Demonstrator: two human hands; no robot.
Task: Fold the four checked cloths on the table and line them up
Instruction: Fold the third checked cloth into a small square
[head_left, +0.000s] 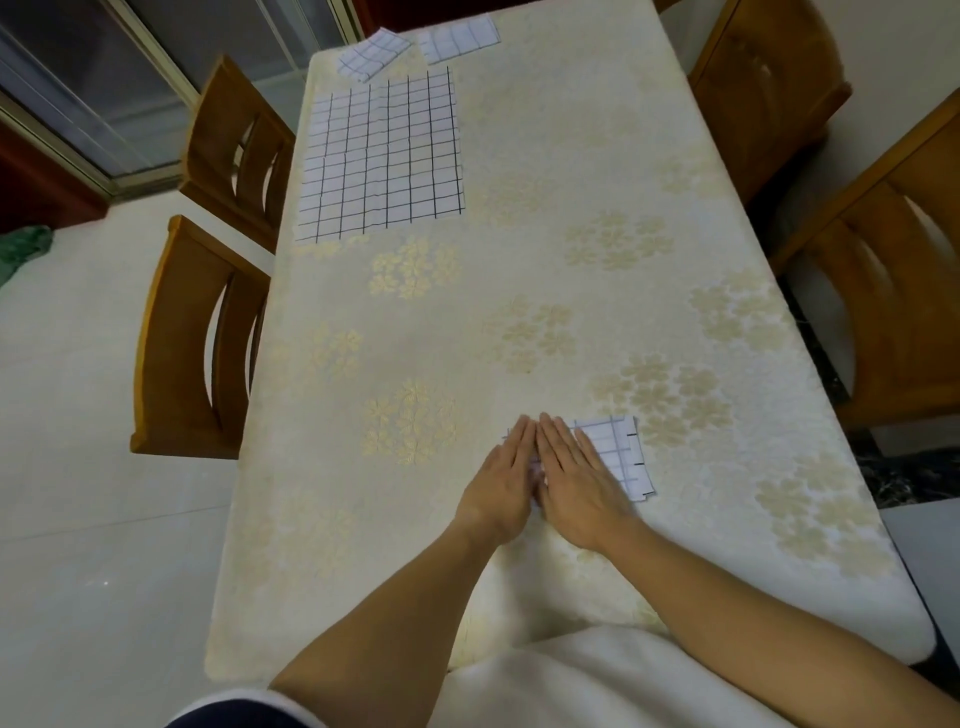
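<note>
Both hands flat, fingers straight & together: left hand (501, 478) and right hand (576, 483) press side by side on a small folded checked cloth (618, 452) at the desk's (519, 260) near end, w/ its right part sticking out past the right hand. Well apart, far left, lies 1 unfolded cloth (382, 156). Beyond it, at the far edge, are a tilted folded cloth (374, 54) & a 2nd folded cloth (460, 39).

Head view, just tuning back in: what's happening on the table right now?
A person presses the left hand and right hand flat on a small folded cloth at the near edge of the table. Two other folded cloths lie at the far end, askew. One large cloth lies spread flat, unfolded, on the far left.
</note>
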